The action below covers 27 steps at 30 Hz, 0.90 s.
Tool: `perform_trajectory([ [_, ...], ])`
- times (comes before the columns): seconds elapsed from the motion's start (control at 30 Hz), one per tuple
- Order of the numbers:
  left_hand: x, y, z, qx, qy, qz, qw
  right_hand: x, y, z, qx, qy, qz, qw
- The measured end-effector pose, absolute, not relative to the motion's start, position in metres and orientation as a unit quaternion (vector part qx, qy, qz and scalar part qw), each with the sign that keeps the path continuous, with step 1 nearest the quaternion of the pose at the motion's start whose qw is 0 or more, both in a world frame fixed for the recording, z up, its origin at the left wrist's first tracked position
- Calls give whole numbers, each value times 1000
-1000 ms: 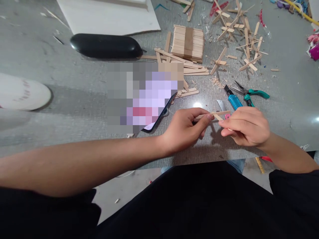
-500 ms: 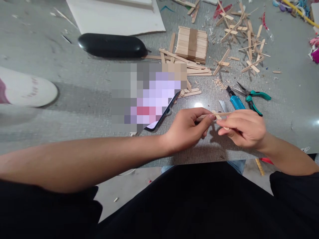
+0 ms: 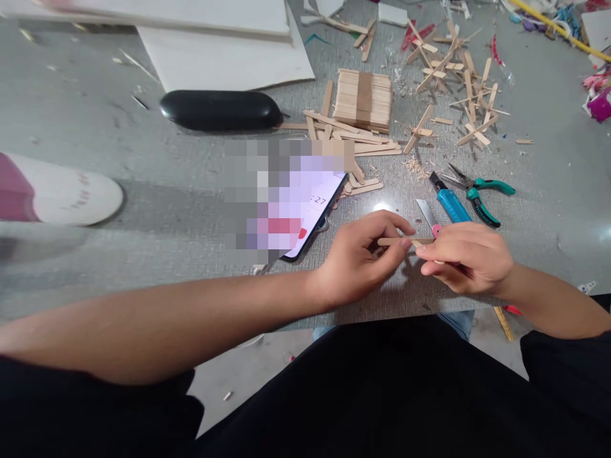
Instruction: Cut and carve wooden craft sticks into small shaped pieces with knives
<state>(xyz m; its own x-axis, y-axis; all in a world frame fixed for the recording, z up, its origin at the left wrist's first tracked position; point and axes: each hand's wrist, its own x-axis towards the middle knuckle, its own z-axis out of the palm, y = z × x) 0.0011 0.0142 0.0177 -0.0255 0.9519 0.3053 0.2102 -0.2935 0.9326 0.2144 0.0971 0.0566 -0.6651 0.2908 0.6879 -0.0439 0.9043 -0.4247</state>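
Note:
Close to the table's front edge, my left hand (image 3: 358, 257) pinches a wooden craft stick (image 3: 389, 242) between thumb and fingers. The stick runs sideways toward my right hand (image 3: 472, 257), whose closed fingers grip a second craft stick (image 3: 416, 243) crossing the first. Most of that second stick is hidden by the fingers, and whether the two sticks are joined cannot be made out. Just beyond my right hand lie a blue utility knife (image 3: 453, 203), a small pink-handled blade (image 3: 426, 215) and teal-handled pliers (image 3: 482, 191).
Crossed-stick pieces (image 3: 472, 95) lie at the back right, beside a banded bundle of craft sticks (image 3: 351, 98). Loose sticks (image 3: 367, 146) spread below it. Left of my hands are a phone (image 3: 310, 222), a black case (image 3: 219, 109) and a white-and-pink bottle (image 3: 71, 191). White boards (image 3: 229, 60) lie behind.
The view has tilted, so the table things sit lower in it. Both hands still hold the sticks; the sideways stick shows more, and the crossing one shows less.

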Motion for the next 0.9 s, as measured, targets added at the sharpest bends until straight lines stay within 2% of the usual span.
perform_trajectory([
  [0.2, 5, 14, 23, 540, 489, 546, 414, 213, 101, 49, -54, -893, 196, 401],
  [0.47, 6, 18, 24, 456, 459, 599, 472, 210, 104, 40, -107, -908, 134, 382],
  [0.67, 5, 19, 20, 416, 431, 637, 485, 211, 104, 38, -160, -923, 115, 331],
  [0.9, 5, 19, 13, 379, 422, 637, 522, 211, 104, 34, -152, -927, 99, 327],
])
